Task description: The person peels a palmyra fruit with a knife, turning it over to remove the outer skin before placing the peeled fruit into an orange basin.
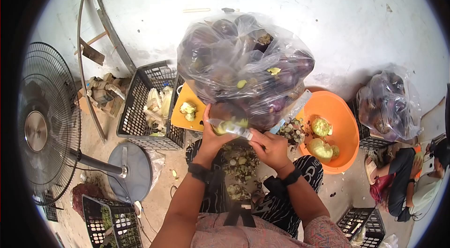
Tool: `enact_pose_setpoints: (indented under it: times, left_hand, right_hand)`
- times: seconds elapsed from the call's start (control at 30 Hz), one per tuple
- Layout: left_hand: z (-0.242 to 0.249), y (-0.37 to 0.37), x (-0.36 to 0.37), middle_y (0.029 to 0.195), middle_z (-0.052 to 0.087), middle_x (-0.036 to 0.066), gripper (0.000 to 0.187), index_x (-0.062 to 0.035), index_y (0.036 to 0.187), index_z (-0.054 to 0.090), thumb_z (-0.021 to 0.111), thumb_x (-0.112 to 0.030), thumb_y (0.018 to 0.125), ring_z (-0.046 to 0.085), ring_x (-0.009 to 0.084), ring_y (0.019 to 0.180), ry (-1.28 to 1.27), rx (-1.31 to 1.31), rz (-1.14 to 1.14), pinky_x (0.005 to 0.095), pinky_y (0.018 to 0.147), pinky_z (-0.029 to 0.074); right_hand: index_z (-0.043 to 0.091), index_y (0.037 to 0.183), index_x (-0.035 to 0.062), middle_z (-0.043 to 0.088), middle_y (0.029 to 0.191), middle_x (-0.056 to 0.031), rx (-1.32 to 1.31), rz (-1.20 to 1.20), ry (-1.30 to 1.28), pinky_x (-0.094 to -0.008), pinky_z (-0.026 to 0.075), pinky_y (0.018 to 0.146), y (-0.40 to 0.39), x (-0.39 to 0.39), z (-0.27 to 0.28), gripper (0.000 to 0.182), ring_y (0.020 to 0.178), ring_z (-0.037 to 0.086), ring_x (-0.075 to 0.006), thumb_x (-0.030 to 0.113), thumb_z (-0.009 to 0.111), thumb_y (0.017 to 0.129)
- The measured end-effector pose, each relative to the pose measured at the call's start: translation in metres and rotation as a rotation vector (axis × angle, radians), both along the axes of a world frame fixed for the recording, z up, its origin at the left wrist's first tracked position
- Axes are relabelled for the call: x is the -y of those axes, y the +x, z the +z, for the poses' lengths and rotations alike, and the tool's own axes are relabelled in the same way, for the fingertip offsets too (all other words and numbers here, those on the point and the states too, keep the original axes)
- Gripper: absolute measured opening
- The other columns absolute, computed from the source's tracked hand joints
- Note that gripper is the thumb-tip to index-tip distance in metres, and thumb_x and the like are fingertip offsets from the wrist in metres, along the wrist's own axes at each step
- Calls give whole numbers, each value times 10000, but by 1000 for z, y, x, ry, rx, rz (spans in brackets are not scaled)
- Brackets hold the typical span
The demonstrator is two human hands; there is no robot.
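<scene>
My left hand (216, 141) is wrapped round a large dark purple eggplant (228, 113), with a pale yellow-green cut patch showing at its lower side. In my right hand (272, 147) is a knife (238, 129) whose short, shiny blade lies against that patch; its handle is mostly hidden in my fingers. Just beyond both hands bulges a clear plastic bag (220, 60) full of purple eggplants. On an orange board (182, 117) left of the hands sits a pale peeled piece (188, 110). Dark and pale peelings (239, 163) cover the floor between my knees.
An orange basin (347, 152) at right holds pale peeled pieces (321, 147). A second blade (300, 103) lies beside it. Black crates (136, 107) and a standing fan (36, 126) are at left. Another bag (384, 102) and a seated person (424, 187) are at far right.
</scene>
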State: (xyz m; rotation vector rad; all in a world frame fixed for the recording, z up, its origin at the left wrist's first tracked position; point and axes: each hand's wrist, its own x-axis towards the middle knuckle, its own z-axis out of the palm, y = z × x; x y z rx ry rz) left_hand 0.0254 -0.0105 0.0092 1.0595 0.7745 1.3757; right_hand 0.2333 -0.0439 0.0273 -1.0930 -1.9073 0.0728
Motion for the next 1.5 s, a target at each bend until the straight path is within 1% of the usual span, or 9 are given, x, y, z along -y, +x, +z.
enact_pose_setpoints:
  times: [0.03,0.1,0.4,0.63,0.7,1.03,1.3,1.37,1.5]
  left_hand:
    - [0,1,-1,1343,465,147,1157,-109,1522,46,801,67,663,520,232,1211,0,0,-1,362,1007,461]
    - [-1,1,-2,1359,456,145,1153,-111,1522,35,782,84,665,520,238,1217,77,92,-32,367,1010,463]
    - [-2,-1,-2,1357,461,145,1147,-103,1521,16,769,84,676,525,245,1215,68,40,-27,373,1021,457]
    - [0,-1,0,1337,473,147,1142,-91,1520,22,778,67,679,533,243,1201,61,70,-31,370,1021,457]
    - [2,-2,1,1333,474,155,1141,-87,1519,21,782,62,683,536,244,1197,25,22,-24,369,1016,459]
    - [1,0,1,1338,475,165,1139,-105,1523,49,795,64,679,545,248,1190,43,30,-8,369,1007,468]
    - [4,1,1,1293,492,139,1155,-98,1523,15,790,77,685,551,228,1169,34,34,-23,355,990,480]
    - [5,1,1,1293,493,137,1155,-94,1523,13,790,77,686,553,226,1162,38,45,-22,352,988,481]
    - [5,1,2,1293,495,135,1144,-91,1521,21,789,72,689,558,222,1148,29,41,-27,349,987,481]
  right_hand:
    - [714,1116,168,567,639,-49,23,26,-16,-361,441,485,-2,1,0,338,520,568,-249,224,760,786]
    - [715,1113,164,566,637,-48,45,52,-33,-361,442,488,-4,1,-1,338,521,568,-247,225,762,784]
    - [707,1125,158,551,637,-42,53,35,-4,-365,439,493,-6,-3,-3,343,525,560,-251,222,753,791]
    - [700,1144,185,540,636,-39,66,23,-16,-371,439,499,-3,-4,-1,349,535,560,-254,232,739,800]
    - [699,1146,191,538,636,-38,61,11,-10,-372,439,499,-2,-4,-1,350,535,560,-253,234,737,801]
    - [715,1121,196,530,628,-37,55,-11,18,-364,430,496,4,-6,-3,330,518,542,-248,233,740,794]
    - [713,1113,200,531,628,-35,-6,8,-3,-367,437,500,-9,-9,-2,328,529,553,-251,230,745,788]
    - [711,1109,132,605,670,-50,74,-9,6,-342,477,529,-9,-9,2,340,547,591,-246,200,747,779]
    - [710,1123,146,597,665,-49,88,-16,7,-350,478,529,-6,-8,6,355,550,592,-254,206,745,775]
